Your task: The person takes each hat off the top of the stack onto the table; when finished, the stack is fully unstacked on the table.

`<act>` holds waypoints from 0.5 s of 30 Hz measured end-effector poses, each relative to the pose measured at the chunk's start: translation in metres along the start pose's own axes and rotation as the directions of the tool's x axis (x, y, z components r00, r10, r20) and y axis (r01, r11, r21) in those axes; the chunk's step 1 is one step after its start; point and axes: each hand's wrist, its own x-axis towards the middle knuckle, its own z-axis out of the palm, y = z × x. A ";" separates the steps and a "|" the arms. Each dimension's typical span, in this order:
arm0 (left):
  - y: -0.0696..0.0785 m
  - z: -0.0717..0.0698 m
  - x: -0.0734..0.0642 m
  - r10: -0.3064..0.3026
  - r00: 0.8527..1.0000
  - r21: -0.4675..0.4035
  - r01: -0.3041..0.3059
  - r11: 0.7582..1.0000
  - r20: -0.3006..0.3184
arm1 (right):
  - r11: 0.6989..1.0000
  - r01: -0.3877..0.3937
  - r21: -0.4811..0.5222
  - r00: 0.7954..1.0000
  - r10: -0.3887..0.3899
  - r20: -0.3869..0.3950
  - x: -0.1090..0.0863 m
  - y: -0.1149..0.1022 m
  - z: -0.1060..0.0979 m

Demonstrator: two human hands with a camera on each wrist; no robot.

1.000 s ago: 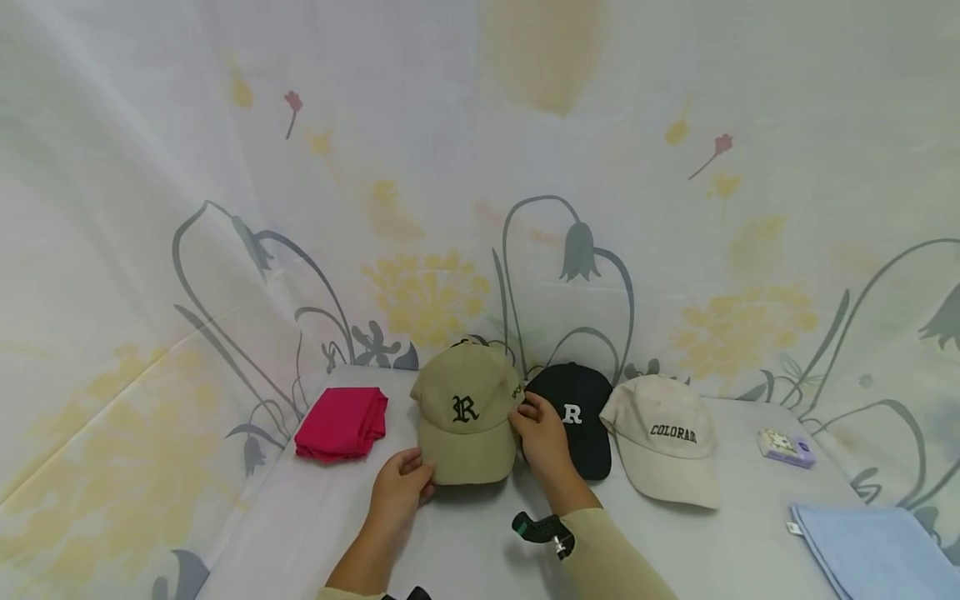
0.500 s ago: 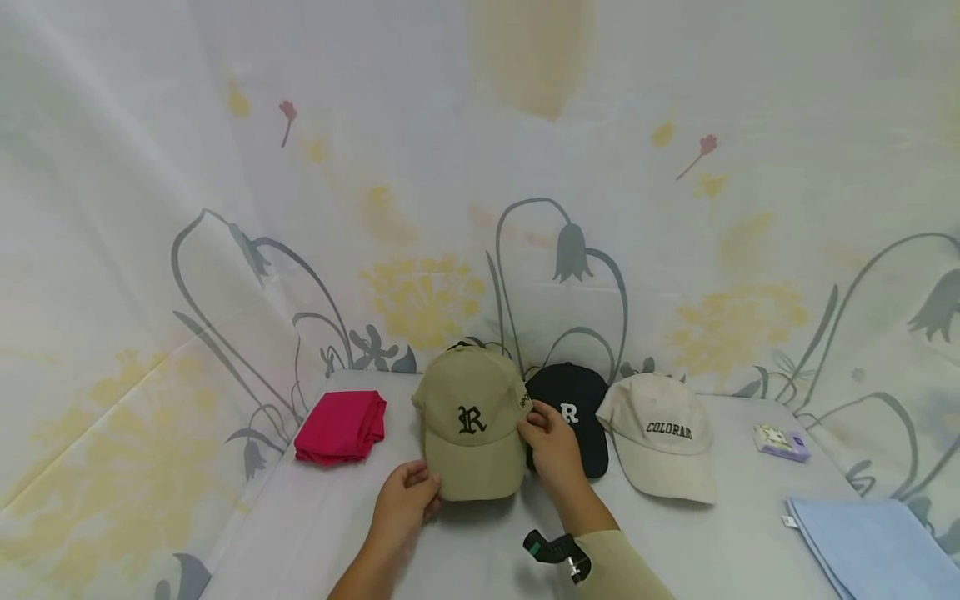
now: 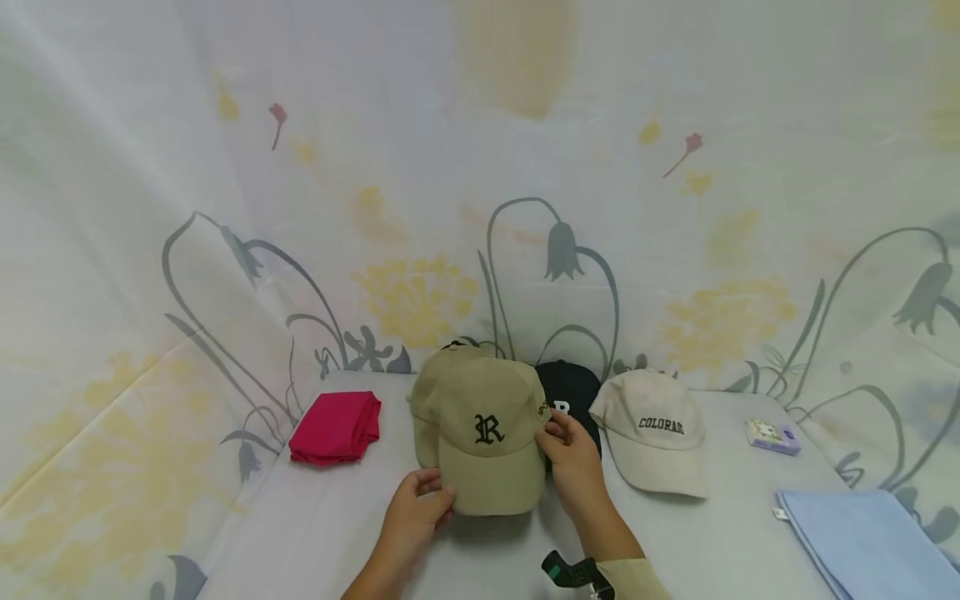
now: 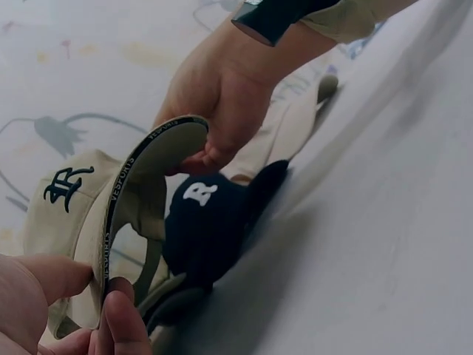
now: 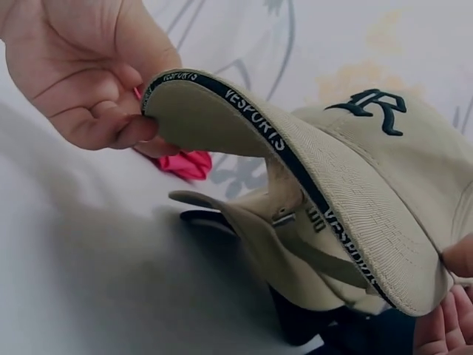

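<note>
Both hands hold the khaki cap with the black R point(image 3: 483, 442) by its brim, and the cap is lifted a little off the white table point(image 3: 735, 533). The left hand point(image 3: 417, 510) pinches the brim's left corner, with the thumb on top and the fingers curled under. The right hand point(image 3: 573, 454) pinches the brim's other side the same way. Right under the khaki cap with the black R lies a second khaki cap point(image 5: 259, 222), so it looks like one cap is going onto the other, but it is not set down yet. Just to the right of the held cap, and partly hidden behind it, sits the black cap point(image 4: 211, 222), and further right is the cream COLORADO cap point(image 3: 656, 429). To its left lies a folded pink cloth point(image 3: 333, 427). Well off to its right are a small purple packet point(image 3: 772, 436) and a blue towel point(image 3: 862, 542). So stacking looks begun, with the black and cream caps not picked up.
</note>
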 end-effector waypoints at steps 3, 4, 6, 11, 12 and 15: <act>-0.001 0.006 -0.005 -0.003 1.000 0.010 0.003 1.000 0.019 | 1.000 0.007 0.012 1.000 -0.007 0.000 -0.005 0.000 -0.009; -0.002 0.008 -0.006 -0.006 1.000 0.010 0.005 1.000 0.026 | 1.000 0.006 0.015 1.000 -0.006 0.001 -0.006 -0.001 -0.012; -0.004 0.012 -0.010 -0.013 0.999 0.012 0.013 1.000 0.042 | 1.000 -0.001 0.016 1.000 0.001 -0.002 -0.010 -0.001 -0.018; -0.008 0.024 -0.015 -0.036 0.997 0.011 0.035 0.999 0.074 | 1.000 -0.019 0.010 1.000 0.019 -0.019 -0.018 0.000 -0.034; -0.009 0.026 -0.016 -0.039 0.996 0.014 0.038 0.999 0.078 | 1.000 -0.023 0.009 0.999 0.023 -0.024 -0.020 0.001 -0.037; -0.008 0.032 -0.021 -0.049 0.995 0.036 0.046 0.998 0.089 | 0.999 -0.043 0.016 0.999 0.044 -0.032 -0.026 0.002 -0.046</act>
